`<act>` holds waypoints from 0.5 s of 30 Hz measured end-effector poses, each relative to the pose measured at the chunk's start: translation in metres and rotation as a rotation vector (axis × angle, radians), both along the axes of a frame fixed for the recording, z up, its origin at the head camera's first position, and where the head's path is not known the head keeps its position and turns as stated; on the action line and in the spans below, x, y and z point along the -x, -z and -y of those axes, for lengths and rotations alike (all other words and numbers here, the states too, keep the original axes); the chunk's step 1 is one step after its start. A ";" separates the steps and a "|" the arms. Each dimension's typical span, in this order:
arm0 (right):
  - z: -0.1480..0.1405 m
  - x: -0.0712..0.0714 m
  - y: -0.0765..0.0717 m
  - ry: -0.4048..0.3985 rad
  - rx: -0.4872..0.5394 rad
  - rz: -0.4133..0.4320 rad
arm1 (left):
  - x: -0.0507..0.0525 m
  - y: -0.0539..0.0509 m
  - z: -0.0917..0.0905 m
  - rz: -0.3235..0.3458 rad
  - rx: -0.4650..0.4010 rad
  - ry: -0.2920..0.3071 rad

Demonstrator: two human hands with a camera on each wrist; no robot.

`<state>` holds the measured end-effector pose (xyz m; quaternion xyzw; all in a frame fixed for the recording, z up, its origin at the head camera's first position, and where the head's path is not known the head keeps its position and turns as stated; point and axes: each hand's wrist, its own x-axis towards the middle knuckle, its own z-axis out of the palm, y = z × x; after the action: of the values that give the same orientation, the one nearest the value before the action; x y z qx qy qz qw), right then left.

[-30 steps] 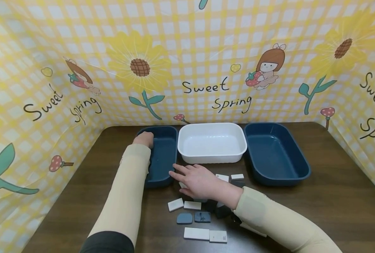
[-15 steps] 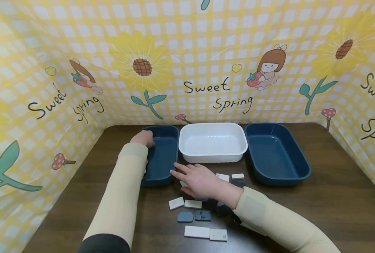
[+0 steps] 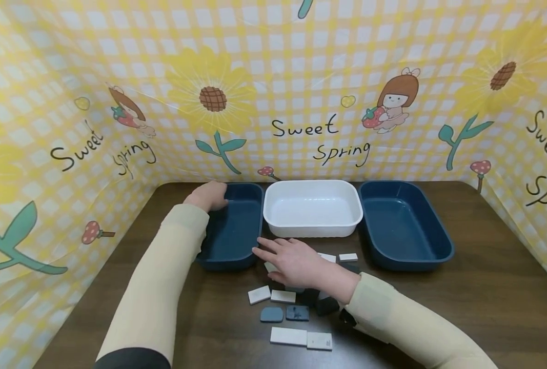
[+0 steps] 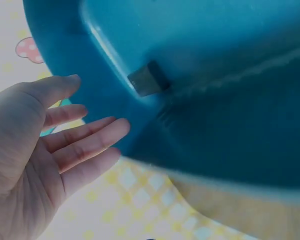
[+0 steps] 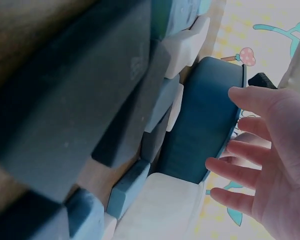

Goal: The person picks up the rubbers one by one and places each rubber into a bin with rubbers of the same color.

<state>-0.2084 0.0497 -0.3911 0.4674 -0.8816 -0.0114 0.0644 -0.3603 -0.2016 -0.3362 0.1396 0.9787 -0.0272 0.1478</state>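
Note:
My left hand (image 3: 208, 196) is over the back left corner of the left blue tray (image 3: 233, 230). In the left wrist view that hand (image 4: 55, 145) holds nothing, its fingers loosely spread at the rim, and a small dark block (image 4: 149, 80) lies inside the tray. My right hand (image 3: 296, 264), fingers spread, is over a group of blocks in front of the trays and partly hides them. Large dark blocks (image 5: 75, 100) fill much of the right wrist view, where the right hand (image 5: 275, 160) grips nothing.
A white tray (image 3: 312, 210) stands between the left tray and another blue tray (image 3: 404, 225). Nearer on the brown table (image 3: 485, 302) lie white blocks (image 3: 288, 336) and blue-grey blocks (image 3: 271, 314). A patterned cloth (image 3: 296, 61) hangs behind.
My left hand has moved left and slightly back, from inside the left tray to its rim. The right hand has kept its place over the blocks. The head view has shifted slightly.

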 end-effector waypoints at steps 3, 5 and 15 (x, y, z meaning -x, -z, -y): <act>-0.008 -0.002 -0.002 -0.005 0.016 0.008 | -0.004 -0.007 0.001 -0.020 -0.004 0.030; -0.016 -0.003 -0.005 -0.009 0.048 0.023 | -0.008 -0.010 0.001 -0.036 -0.017 0.048; -0.065 -0.001 -0.030 0.097 0.185 0.042 | -0.025 -0.011 0.009 -0.149 -0.094 0.104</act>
<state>-0.2069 0.1151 -0.3615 0.4165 -0.9016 0.0767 0.0883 -0.3355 -0.2101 -0.3247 0.1945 0.9787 0.0007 0.0662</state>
